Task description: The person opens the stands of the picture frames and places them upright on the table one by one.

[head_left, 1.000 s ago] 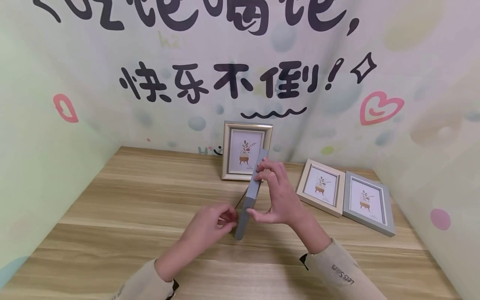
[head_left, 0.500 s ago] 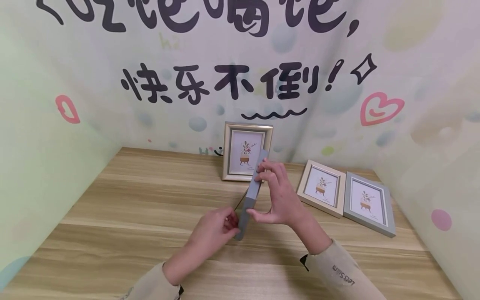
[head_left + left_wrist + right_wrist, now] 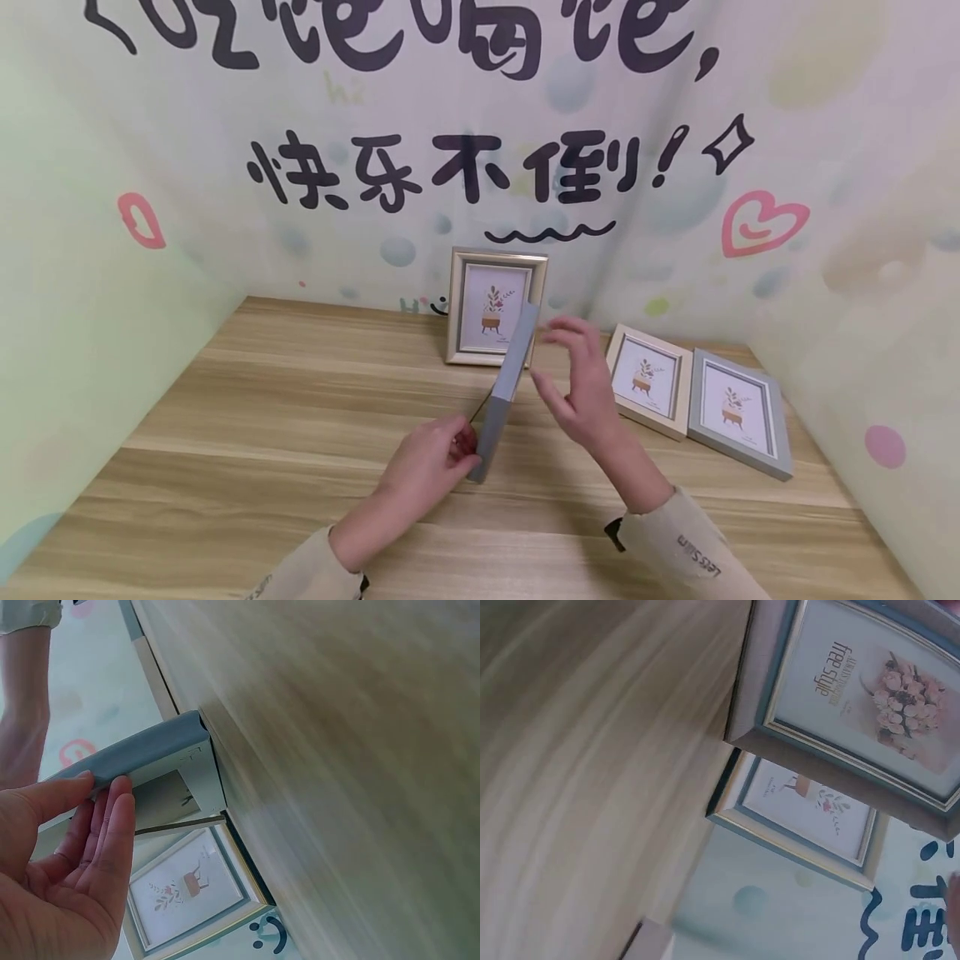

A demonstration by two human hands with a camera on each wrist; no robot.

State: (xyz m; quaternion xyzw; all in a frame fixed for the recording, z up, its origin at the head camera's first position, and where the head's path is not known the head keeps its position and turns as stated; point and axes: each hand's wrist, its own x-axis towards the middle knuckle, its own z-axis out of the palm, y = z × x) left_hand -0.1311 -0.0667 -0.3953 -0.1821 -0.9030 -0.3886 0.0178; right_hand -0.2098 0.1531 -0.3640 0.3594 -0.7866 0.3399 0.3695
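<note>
A grey-blue photo frame [image 3: 513, 358] stands upright on the table, nearly edge-on in the head view, with a thin strut at its back on the left. My left hand [image 3: 423, 462] pinches its near side edge, thumb on the edge and fingers at the back in the left wrist view. Just right of the frame, my right hand [image 3: 583, 387] is apart from it with loosely bent, spread fingers. In the right wrist view the frame's front [image 3: 885, 712] carries a pink flower picture and "free style" lettering.
A gold-rimmed photo frame [image 3: 457, 308] stands behind, against the printed wall cloth [image 3: 375, 225]. Two more frames, one beige [image 3: 611, 379] and one grey [image 3: 780, 425], lie side by side at the right. The wood-grain table [image 3: 285, 400] ends at cloth walls.
My right hand has let go of the grey-blue frame and moved off to the right. The left hand keeps its pinch and the frame stays upright.
</note>
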